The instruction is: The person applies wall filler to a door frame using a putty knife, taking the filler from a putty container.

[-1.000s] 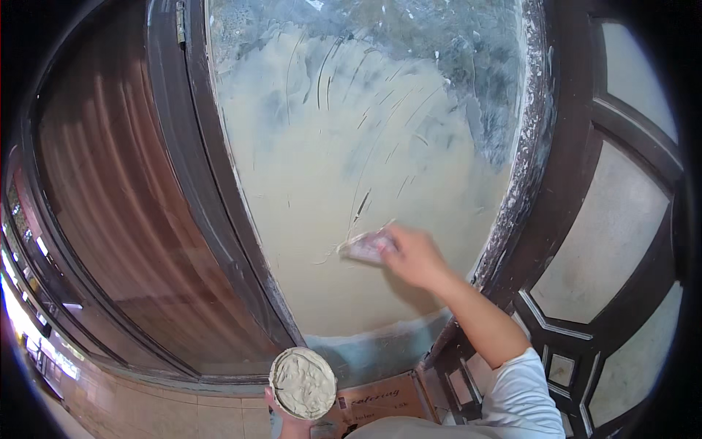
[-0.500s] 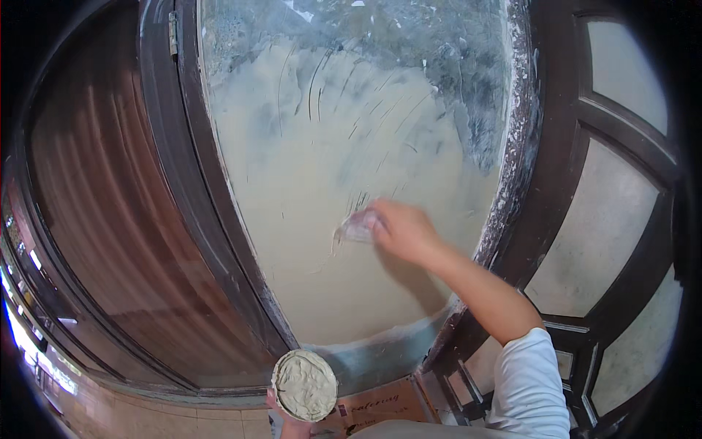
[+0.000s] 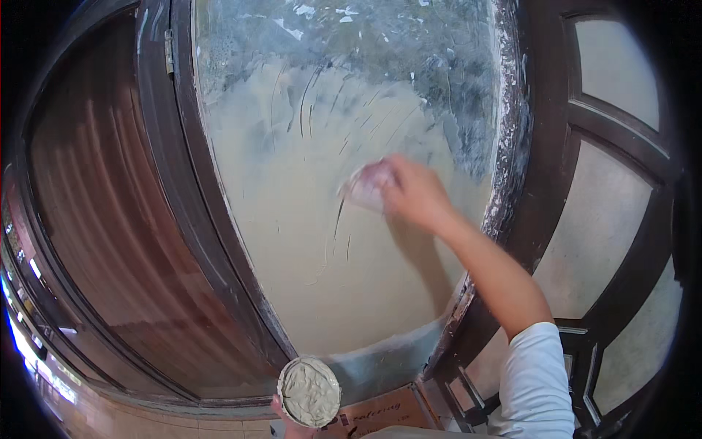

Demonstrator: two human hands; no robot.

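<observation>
My right hand [image 3: 417, 192] is closed on a pale, see-through scraper [image 3: 368, 187], slightly blurred by motion. Its edge lies against a wall panel [image 3: 314, 241] coated with cream putty. Thin dark scratch lines run through the coat below the scraper and higher up. Down at the lower edge, my left hand [image 3: 291, 427] grips a round tub [image 3: 338, 395] from its left and underside. Thick cream putty [image 3: 310, 390] with a rough, stirred surface fills it almost to the rim.
Bare grey-blue wall [image 3: 351, 36] shows above the putty and in a strip below. A dark wooden frame [image 3: 212, 241] with a curtained panel stands left. Chipped paint [image 3: 510, 110] lines the right edge, beside dark framed panes [image 3: 607, 212]. A cardboard sheet [image 3: 391, 411] lies at the base.
My right hand has moved the scraper up the panel, and longer dark lines now show beneath it. The tub in my left hand has shifted slightly down in the picture.
</observation>
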